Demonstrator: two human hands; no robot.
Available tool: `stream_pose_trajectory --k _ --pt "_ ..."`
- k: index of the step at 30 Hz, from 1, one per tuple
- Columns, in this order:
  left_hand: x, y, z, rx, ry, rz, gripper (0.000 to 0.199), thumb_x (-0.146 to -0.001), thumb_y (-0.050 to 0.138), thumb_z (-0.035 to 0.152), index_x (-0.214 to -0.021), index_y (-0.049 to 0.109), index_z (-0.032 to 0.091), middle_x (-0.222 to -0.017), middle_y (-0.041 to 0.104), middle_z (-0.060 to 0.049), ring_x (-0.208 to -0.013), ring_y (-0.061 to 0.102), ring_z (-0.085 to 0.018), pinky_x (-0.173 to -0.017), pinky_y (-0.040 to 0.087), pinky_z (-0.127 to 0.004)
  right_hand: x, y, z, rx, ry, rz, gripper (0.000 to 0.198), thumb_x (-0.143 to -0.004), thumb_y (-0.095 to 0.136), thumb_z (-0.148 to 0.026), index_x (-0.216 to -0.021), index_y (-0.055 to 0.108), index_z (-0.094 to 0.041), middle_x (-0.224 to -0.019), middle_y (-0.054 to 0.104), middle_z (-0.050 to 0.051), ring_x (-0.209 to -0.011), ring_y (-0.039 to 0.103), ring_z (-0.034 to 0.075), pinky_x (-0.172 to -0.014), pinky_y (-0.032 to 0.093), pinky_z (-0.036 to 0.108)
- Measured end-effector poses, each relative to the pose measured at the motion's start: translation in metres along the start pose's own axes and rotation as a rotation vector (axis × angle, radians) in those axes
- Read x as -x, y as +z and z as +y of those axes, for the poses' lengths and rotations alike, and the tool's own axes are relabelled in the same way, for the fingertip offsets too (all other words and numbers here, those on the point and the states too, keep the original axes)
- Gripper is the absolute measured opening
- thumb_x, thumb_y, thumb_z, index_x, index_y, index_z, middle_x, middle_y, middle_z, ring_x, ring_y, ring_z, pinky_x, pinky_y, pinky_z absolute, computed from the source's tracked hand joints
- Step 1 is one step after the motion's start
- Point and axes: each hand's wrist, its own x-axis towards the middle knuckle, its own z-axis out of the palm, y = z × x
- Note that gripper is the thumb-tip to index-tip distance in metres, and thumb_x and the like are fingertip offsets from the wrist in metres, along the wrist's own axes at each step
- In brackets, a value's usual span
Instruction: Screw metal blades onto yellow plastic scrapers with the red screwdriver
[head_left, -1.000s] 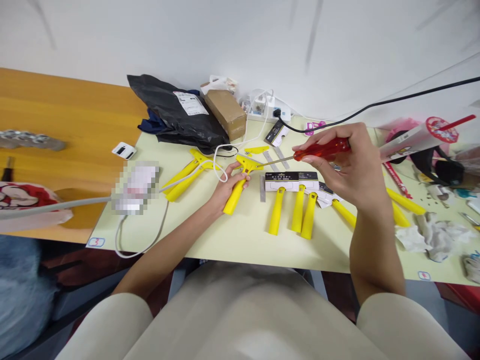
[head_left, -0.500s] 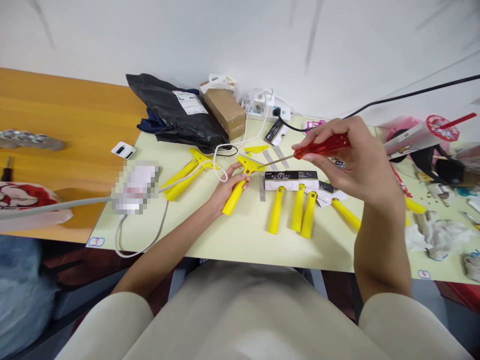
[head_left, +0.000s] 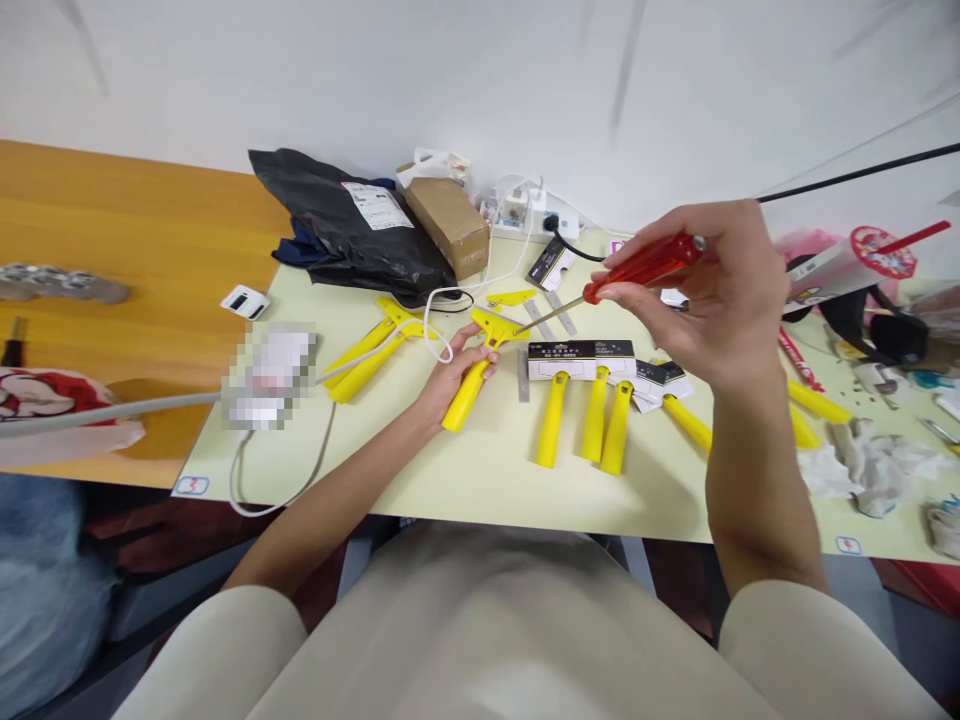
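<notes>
My left hand (head_left: 452, 382) is closed round the handle of a yellow scraper (head_left: 466, 397), its wide head pointing away from me. In my right hand (head_left: 720, 290) is a screwdriver (head_left: 651, 266) with a clear red handle, gripped between thumb and fingers. The thin shaft slants down to the left, and its tip meets the right part of the scraper's head; whether it sits in a screw is too small to tell. Just beyond lie a loose yellow head piece (head_left: 513, 298) and grey metal blades (head_left: 537, 318). Another blade (head_left: 523, 376) lies right of the scraper.
Yellow handles (head_left: 552, 420) with black-and-white cards (head_left: 561, 360) lie to the right. More yellow scrapers (head_left: 367, 355) lie left under a white cable (head_left: 436, 340). Behind are a black plastic bag (head_left: 352, 240), a cardboard box (head_left: 446, 225) and a power strip (head_left: 559, 218). A cup (head_left: 832, 270) stands right.
My right hand has turned and its fingers have shifted on the screwdriver handle, showing more of the handle's end. The tip stays at the scraper's head. My left hand holds nearly still.
</notes>
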Motion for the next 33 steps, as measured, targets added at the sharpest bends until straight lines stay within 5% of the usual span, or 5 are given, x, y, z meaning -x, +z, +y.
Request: stream_pose_trajectory --k 11,15,21,26,33 --pt "0.002 0.004 -0.001 -0.014 0.000 -0.036 0.052 -0.075 0.083 0.014 -0.121 0.060 0.025 -0.108 0.070 -0.003 -0.080 0.065 -0.010 -0.064 0.045 -0.020 -0.003 0.000 0.007 0.101 -0.043 0.089 0.032 -0.095 0.077 -0.048 -0.123 0.065 -0.037 -0.119 0.070 0.006 -0.105 0.075 0.031 -0.092 0.066 0.051" --pt "0.000 0.002 -0.001 -0.001 0.007 -0.034 0.053 -0.075 0.083 0.013 -0.121 0.058 0.024 -0.106 0.070 -0.003 -0.079 0.065 -0.009 -0.064 0.045 -0.020 0.001 0.000 0.001 0.053 -0.055 -0.039 0.041 -0.099 0.070 -0.050 -0.137 0.060 -0.040 -0.149 0.057 0.007 -0.131 0.065 0.033 -0.101 0.066 0.052" --pt "-0.004 -0.004 -0.004 -0.030 0.004 -0.016 0.058 -0.074 0.084 0.015 -0.125 0.058 0.025 -0.104 0.070 -0.002 -0.077 0.065 -0.009 -0.063 0.044 -0.020 0.006 0.010 0.004 0.079 -0.035 0.082 0.022 -0.093 0.081 -0.042 -0.111 0.070 -0.036 -0.108 0.071 0.004 -0.097 0.076 0.031 -0.089 0.068 0.054" --pt "-0.007 -0.006 -0.007 -0.025 0.000 0.017 0.058 -0.073 0.086 0.017 -0.123 0.056 0.024 -0.100 0.070 -0.002 -0.075 0.064 -0.009 -0.063 0.044 -0.021 0.002 0.010 0.013 -0.079 -0.062 -0.071 0.038 -0.099 0.072 -0.042 -0.136 0.063 -0.037 -0.145 0.061 0.008 -0.122 0.070 0.030 -0.100 0.067 0.050" --pt "-0.006 -0.002 -0.007 -0.031 0.000 0.001 0.056 -0.074 0.086 0.016 -0.122 0.058 0.024 -0.108 0.069 -0.004 -0.078 0.065 -0.010 -0.062 0.044 -0.020 0.003 0.006 0.031 -0.011 -0.195 0.059 0.046 -0.090 0.085 -0.036 -0.132 0.068 -0.038 -0.119 0.070 0.002 -0.103 0.076 0.026 -0.095 0.070 0.043"
